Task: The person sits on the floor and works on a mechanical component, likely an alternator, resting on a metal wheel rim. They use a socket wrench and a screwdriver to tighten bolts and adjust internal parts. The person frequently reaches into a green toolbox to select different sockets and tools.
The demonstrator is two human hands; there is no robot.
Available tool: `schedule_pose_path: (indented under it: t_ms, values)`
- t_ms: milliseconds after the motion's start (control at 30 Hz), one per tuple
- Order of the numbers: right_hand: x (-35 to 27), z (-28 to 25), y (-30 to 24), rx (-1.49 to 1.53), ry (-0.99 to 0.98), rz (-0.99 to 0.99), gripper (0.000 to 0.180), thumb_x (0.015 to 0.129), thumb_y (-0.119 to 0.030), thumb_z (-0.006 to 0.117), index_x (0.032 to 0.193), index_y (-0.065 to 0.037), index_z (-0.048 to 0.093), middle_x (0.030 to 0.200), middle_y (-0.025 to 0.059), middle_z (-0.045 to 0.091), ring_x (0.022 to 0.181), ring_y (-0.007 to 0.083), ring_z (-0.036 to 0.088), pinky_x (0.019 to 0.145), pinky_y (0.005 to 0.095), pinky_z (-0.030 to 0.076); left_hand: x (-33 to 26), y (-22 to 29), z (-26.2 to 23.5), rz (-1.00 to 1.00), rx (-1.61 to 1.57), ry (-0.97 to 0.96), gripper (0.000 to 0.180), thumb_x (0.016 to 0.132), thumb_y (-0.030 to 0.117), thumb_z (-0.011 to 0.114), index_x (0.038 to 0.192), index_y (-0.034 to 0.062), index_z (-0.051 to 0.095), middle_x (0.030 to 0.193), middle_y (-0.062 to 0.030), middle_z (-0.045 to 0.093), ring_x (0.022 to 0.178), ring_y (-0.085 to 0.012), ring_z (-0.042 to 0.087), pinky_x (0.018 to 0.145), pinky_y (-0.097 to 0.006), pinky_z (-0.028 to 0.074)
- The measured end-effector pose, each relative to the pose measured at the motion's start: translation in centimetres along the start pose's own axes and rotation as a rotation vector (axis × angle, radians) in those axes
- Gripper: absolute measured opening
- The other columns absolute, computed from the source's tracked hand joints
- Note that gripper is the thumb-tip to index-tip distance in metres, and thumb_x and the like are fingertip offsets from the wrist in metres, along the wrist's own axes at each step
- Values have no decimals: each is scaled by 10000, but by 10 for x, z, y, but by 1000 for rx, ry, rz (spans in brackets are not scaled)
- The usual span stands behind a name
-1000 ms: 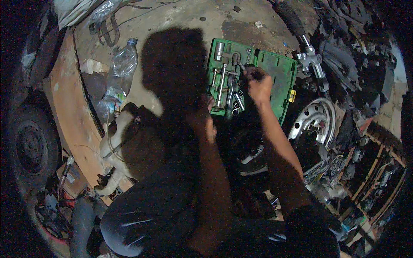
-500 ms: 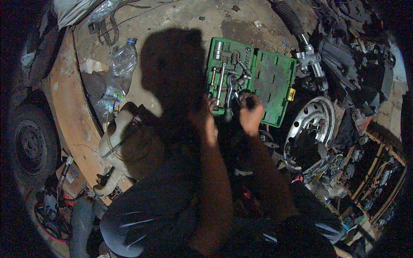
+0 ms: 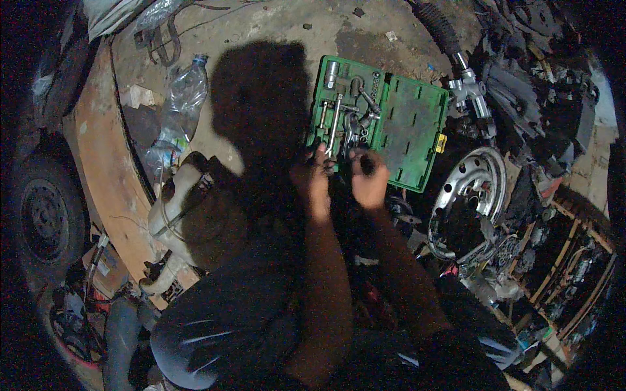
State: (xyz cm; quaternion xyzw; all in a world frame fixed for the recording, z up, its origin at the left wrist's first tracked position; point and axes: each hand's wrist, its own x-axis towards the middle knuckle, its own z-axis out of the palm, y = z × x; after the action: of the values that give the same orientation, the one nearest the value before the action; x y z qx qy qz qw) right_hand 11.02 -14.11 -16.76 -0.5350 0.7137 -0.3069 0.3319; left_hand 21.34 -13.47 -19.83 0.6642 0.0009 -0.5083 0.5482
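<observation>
An open green socket set case lies on the ground in front of me. Its bare lid is folded out to the right. In the tray are a large silver socket, a long extension bar, a shorter bar and a ratchet. My left hand is at the tray's near left corner, fingers curled and partly in shadow. My right hand is closed at the tray's near edge, beside the ratchet. What either hand grips is hidden.
A steel wheel rim and a piled mass of car parts lie on the right. To the left are a clear plastic bottle, a whitish plastic tank, a curved brown board and a tyre.
My right hand has moved left and slightly nearer to me, closer to my left hand, and now covers the ratchet's lower part. The left hand has shifted only a little.
</observation>
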Motion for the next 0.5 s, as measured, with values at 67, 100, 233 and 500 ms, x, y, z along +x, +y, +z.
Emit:
schedule_pose_path:
  t_ms: [67, 100, 233, 500]
  values:
    - [-10, 11, 8, 120, -57, 59, 136, 923, -96, 651, 1006, 8, 679, 916, 130, 713, 856, 182, 656, 800, 316, 501, -2, 3, 0, 44, 104, 38, 222, 869, 173, 756, 759, 8, 656, 629, -35, 618, 534, -146, 592, 484, -270, 447]
    - [-13, 16, 4, 142, -85, 69, 144, 925, -100, 653, 1015, 9, 678, 921, 128, 713, 848, 176, 652, 797, 314, 502, 0, 3, -4, 36, 235, 14, 243, 873, 189, 752, 751, 3, 653, 615, -43, 616, 525, -146, 588, 476, -281, 445]
    - [-16, 26, -8, 192, -121, 121, 165, 919, -123, 679, 966, 34, 654, 877, 123, 696, 799, 156, 623, 772, 309, 497, 4, -1, -14, 189, 622, -55, 337, 900, 281, 719, 750, -14, 652, 583, -80, 621, 493, -153, 576, 464, -313, 444]
    - [3, 0, 34, 328, 229, 143, 51, 905, -50, 635, 917, -6, 612, 894, 83, 662, 835, 192, 607, 794, 347, 488, 1, 20, 4, 631, 874, 112, 250, 930, 248, 627, 888, 16, 714, 793, -180, 697, 705, -349, 651, 684, -460, 513]
